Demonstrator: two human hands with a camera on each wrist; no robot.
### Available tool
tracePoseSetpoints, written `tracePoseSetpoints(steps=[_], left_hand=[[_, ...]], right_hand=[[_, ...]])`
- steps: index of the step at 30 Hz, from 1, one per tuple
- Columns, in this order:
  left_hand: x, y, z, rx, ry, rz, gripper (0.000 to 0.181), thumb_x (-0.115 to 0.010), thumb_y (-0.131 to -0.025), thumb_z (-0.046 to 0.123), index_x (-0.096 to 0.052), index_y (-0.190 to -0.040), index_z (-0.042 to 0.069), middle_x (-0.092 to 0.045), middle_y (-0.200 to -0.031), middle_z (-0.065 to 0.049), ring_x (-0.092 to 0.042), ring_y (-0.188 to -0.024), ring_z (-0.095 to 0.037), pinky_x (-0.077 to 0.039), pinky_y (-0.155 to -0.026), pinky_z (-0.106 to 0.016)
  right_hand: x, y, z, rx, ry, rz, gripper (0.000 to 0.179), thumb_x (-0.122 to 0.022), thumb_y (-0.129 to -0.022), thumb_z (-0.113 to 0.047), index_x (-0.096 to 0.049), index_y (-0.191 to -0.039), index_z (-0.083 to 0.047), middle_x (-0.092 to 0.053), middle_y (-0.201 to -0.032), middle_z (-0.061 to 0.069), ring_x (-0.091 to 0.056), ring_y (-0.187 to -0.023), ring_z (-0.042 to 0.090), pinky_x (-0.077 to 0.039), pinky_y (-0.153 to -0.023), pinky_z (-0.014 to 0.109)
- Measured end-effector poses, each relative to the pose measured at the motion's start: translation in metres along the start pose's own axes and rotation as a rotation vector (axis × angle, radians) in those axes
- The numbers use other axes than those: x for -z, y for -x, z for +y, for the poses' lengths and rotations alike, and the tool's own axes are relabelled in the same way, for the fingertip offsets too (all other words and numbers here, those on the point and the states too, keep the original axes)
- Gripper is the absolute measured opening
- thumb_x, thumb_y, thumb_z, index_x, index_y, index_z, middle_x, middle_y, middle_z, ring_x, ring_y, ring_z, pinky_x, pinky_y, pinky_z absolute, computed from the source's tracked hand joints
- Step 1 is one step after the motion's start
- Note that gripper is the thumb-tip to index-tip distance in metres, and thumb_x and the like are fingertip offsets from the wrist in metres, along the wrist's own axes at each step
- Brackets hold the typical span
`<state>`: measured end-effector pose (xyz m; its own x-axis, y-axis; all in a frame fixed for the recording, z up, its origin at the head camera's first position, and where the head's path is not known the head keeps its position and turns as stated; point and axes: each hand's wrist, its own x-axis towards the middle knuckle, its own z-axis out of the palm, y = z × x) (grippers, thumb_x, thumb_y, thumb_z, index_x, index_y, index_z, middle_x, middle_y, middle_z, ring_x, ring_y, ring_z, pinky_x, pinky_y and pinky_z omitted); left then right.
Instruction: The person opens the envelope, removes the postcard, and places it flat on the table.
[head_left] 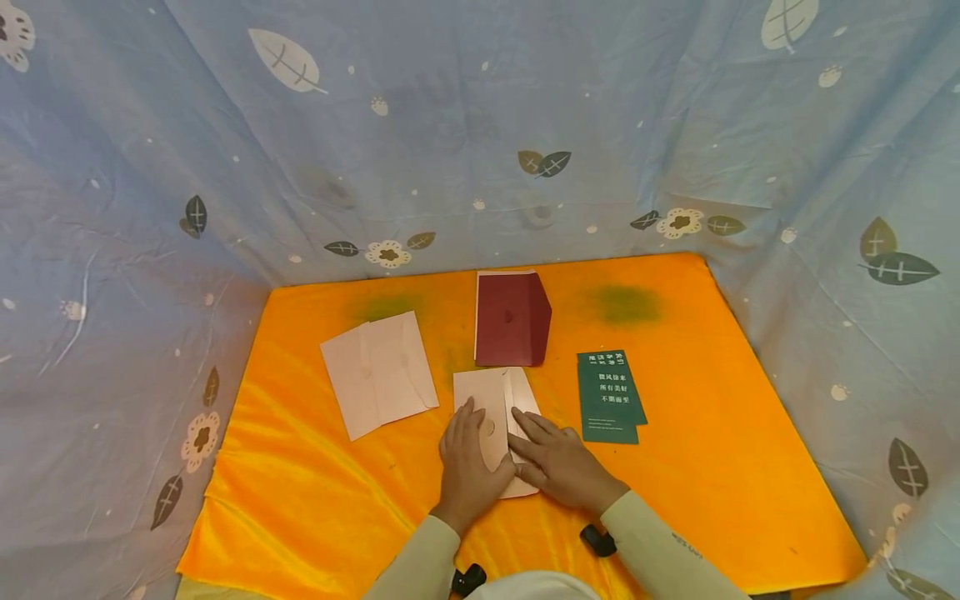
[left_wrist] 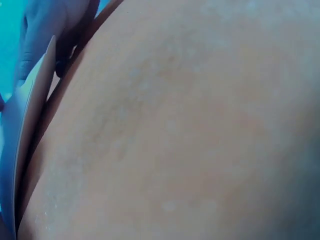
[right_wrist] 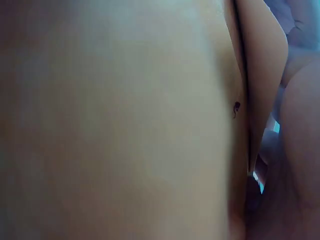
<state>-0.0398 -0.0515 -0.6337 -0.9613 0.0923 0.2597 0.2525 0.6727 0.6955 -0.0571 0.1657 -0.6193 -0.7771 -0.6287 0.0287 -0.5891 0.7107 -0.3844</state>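
Pink envelope (head_left: 480,386) is sitting lower centre of frame; looking light, bendy, easily creased. Left hand (head_left: 471,467) is resting on it, gripping nothing; right hand (head_left: 561,463) is touching the flap (head_left: 527,395), can't tell if pinching. I'd be holding edges.

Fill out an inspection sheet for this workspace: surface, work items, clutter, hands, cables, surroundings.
Surface: orange cloth, wrinkled at left, dark greenish patches toward the back.
Work items: pale pink envelope under both hands.
Clutter (not in hand): overlapping pale envelopes at left, maroon envelope behind, overlapping green cards with white print at right.
Hands: left hand rests on the pink envelope; right hand touches its right side, pinch or press unclear.
Cables: nothing seen.
Surroundings: blue fabric with leaf-and-flower print at back and both sides.
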Motion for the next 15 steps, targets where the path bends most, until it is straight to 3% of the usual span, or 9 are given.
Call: tracePoseSetpoints(steps=[8, 15], left_hand=[[-0.0024, 0.0009, -0.0021, -0.042, 0.008, 0.037, 0.073, -0.081, -0.083, 0.026, -0.055, -0.147, 0.001, -0.039, -0.169, -0.019, -0.038, -0.151, -0.039, -0.029, -0.114, -0.069], [-0.0026, 0.0012, -0.0025, -0.048, -0.005, 0.039, 0.073, -0.082, -0.083, 0.028, -0.055, -0.146, 0.001, -0.039, -0.169, -0.019, -0.038, -0.151, -0.04, -0.03, -0.114, -0.069]], right_hand=[[-0.0055, -0.0074, -0.0018, -0.021, 0.063, 0.041, 0.069, -0.071, -0.099, -0.05, -0.059, -0.16, -0.019, -0.03, -0.177, 0.008, -0.037, -0.154, 0.033, -0.045, -0.098, 0.053], [-0.0065, -0.0101, -0.0025, -0.052, 0.083, 0.05, 0.075, -0.071, -0.1, -0.057, -0.056, -0.162, -0.018, -0.029, -0.177, 0.008, -0.034, -0.156, 0.035, -0.045, -0.105, 0.058]])
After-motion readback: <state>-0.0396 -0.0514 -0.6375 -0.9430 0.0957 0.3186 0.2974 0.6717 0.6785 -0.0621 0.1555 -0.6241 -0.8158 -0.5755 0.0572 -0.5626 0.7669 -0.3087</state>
